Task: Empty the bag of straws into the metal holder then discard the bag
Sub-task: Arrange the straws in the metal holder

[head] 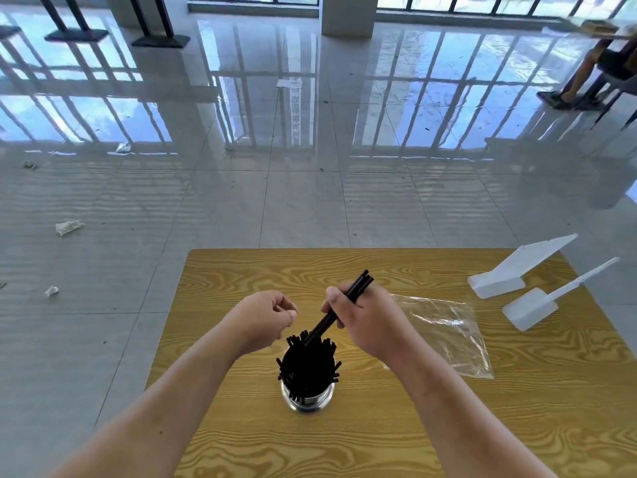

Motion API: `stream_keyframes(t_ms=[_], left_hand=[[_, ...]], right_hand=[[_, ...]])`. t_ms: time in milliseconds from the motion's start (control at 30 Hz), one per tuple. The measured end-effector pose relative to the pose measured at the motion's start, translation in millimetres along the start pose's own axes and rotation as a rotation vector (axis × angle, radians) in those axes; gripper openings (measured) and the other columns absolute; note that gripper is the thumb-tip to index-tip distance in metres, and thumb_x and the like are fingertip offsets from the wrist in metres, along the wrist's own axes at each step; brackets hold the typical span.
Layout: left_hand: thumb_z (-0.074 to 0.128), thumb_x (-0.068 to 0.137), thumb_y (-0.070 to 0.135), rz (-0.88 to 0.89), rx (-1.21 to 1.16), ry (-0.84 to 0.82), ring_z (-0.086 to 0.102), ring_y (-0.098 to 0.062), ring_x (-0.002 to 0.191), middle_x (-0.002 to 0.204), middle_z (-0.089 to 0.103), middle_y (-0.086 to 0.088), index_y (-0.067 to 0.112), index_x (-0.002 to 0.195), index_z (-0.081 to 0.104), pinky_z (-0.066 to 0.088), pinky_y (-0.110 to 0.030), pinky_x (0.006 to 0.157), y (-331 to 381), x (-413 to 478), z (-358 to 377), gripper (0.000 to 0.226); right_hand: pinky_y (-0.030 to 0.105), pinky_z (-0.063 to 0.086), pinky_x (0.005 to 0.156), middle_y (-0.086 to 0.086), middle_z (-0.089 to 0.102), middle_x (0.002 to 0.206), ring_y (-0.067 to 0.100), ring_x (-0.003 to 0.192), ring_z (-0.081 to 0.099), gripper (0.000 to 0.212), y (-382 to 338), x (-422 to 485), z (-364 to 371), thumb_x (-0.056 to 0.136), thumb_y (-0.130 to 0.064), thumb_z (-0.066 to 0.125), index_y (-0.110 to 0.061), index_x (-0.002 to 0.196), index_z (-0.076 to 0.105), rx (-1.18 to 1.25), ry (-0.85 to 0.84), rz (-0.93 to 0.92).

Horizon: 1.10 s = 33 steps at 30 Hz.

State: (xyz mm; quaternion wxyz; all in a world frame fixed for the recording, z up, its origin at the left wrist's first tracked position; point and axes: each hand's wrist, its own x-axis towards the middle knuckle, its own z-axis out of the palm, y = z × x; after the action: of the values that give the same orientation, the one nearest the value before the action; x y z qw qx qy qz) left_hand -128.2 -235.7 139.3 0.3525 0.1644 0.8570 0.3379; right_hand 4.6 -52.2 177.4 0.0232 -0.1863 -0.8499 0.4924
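A round metal holder (307, 401) stands on the wooden table (379, 426), packed with black straws (306, 363) that fan out over its rim. My right hand (362, 322) grips a few black straws (358, 286), tilted, with their lower ends among those in the holder. My left hand (265, 317) hovers just left of the holder's top, fingers loosely curled around nothing. The clear plastic bag (448, 336) lies flat on the table to the right of my right hand, and looks empty.
Two white plastic pieces (510, 274) (537, 303) lie at the table's far right corner. Beyond the table is glossy tiled floor with scraps of litter (68, 227). A seated person's legs (579, 77) show at the far right.
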Motion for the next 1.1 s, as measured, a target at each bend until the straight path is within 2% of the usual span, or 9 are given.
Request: stream_keyframes(t_ms=[100, 200, 333, 467, 633, 800, 900, 1000, 1100], left_hand=[[0.069, 0.092, 0.039, 0.038, 0.206, 0.027, 0.069, -0.005, 0.076, 0.092, 0.073, 0.013, 0.038, 0.101, 0.067, 0.060, -0.031, 0.071, -6.5, -0.4, 5.0, 0.009], [0.072, 0.085, 0.051, 0.055, 0.325, 0.005, 0.066, -0.001, 0.089, 0.111, 0.065, 0.020, 0.044, 0.119, 0.062, 0.054, -0.025, 0.070, -11.4, -0.1, 15.8, 0.036], [0.072, 0.089, 0.056, 0.207, 0.569, -0.041, 0.062, -0.008, 0.112, 0.137, 0.057, 0.015, 0.040, 0.141, 0.054, 0.053, -0.026, 0.090, -17.8, 1.1, 30.6, 0.057], [0.069, 0.093, 0.054, 0.262, 0.561, 0.014, 0.064, -0.009, 0.108, 0.129, 0.064, 0.015, 0.038, 0.131, 0.061, 0.056, -0.029, 0.091, -20.2, -0.4, 38.0, 0.042], [0.068, 0.096, 0.043, 0.279, 0.479, 0.103, 0.062, -0.008, 0.101, 0.117, 0.067, 0.015, 0.035, 0.115, 0.069, 0.049, -0.024, 0.085, -18.9, 1.5, 49.6, 0.020], [0.069, 0.094, 0.036, 0.241, 0.387, 0.126, 0.064, -0.006, 0.091, 0.098, 0.070, 0.017, 0.035, 0.096, 0.073, 0.050, -0.022, 0.076, -13.4, 3.8, 44.9, 0.005], [0.070, 0.093, 0.037, 0.212, 0.372, 0.068, 0.066, -0.004, 0.087, 0.094, 0.070, 0.017, 0.035, 0.098, 0.074, 0.054, -0.022, 0.072, -12.0, 4.0, 38.8, 0.007], [0.072, 0.086, 0.050, 0.161, 0.312, -0.114, 0.068, -0.001, 0.090, 0.103, 0.071, 0.019, 0.038, 0.113, 0.071, 0.058, -0.021, 0.073, -11.3, -0.7, 32.7, 0.030], [0.085, 0.058, 0.074, 0.167, 0.344, -0.294, 0.059, 0.002, 0.116, 0.131, 0.056, 0.028, 0.047, 0.139, 0.052, 0.054, -0.024, 0.096, -13.0, -10.7, 27.5, 0.092]], right_hand=[[0.027, 0.044, 0.054, -0.008, 0.061, 0.061, 0.003, 0.053, 0.050, 0.035, 9.5, -9.1, 20.7, 0.103, -0.047, 0.056, -0.024, 0.081, 0.070, -0.043, -0.128, 0.052], [0.025, 0.048, 0.059, -0.016, 0.065, 0.072, 0.001, 0.064, 0.059, 0.023, 25.8, -17.4, 39.5, 0.095, -0.052, 0.062, -0.030, 0.094, 0.070, -0.249, -0.272, 0.107], [0.016, 0.041, 0.054, -0.016, 0.064, 0.074, -0.003, 0.063, 0.059, 0.030, 37.4, -19.8, 39.5, 0.091, -0.058, 0.064, -0.038, 0.113, 0.069, -0.238, -0.186, 0.136], [0.031, 0.052, 0.059, -0.007, 0.068, 0.076, 0.005, 0.064, 0.060, 0.023, 48.2, -22.4, 42.4, 0.095, -0.048, 0.065, -0.037, 0.115, 0.067, -0.223, -0.118, 0.103], [0.020, 0.041, 0.061, -0.012, 0.061, 0.080, 0.004, 0.070, 0.058, 0.040, 61.0, -27.0, 54.8, 0.094, -0.046, 0.066, -0.038, 0.132, 0.055, -0.187, -0.043, 0.137], [0.021, 0.044, 0.060, -0.010, 0.062, 0.077, 0.004, 0.068, 0.059, 0.041, 65.9, -23.2, 57.2, 0.093, -0.047, 0.066, -0.038, 0.131, 0.055, -0.187, -0.021, 0.167], [0.024, 0.048, 0.058, -0.008, 0.062, 0.073, 0.004, 0.064, 0.058, 0.039, 70.2, -22.6, 55.2, 0.092, -0.050, 0.065, -0.041, 0.129, 0.053, -0.185, -0.033, 0.186], [0.029, 0.052, 0.063, -0.006, 0.062, 0.078, 0.007, 0.067, 0.058, 0.041, 78.4, -27.6, 53.4, 0.092, -0.058, 0.062, -0.045, 0.128, 0.050, -0.166, -0.058, 0.198], [0.024, 0.051, 0.062, -0.006, 0.065, 0.086, 0.007, 0.072, 0.060, 0.048, 87.0, -34.5, 50.0, 0.090, -0.067, 0.061, -0.045, 0.131, 0.049, -0.153, -0.080, 0.210]])
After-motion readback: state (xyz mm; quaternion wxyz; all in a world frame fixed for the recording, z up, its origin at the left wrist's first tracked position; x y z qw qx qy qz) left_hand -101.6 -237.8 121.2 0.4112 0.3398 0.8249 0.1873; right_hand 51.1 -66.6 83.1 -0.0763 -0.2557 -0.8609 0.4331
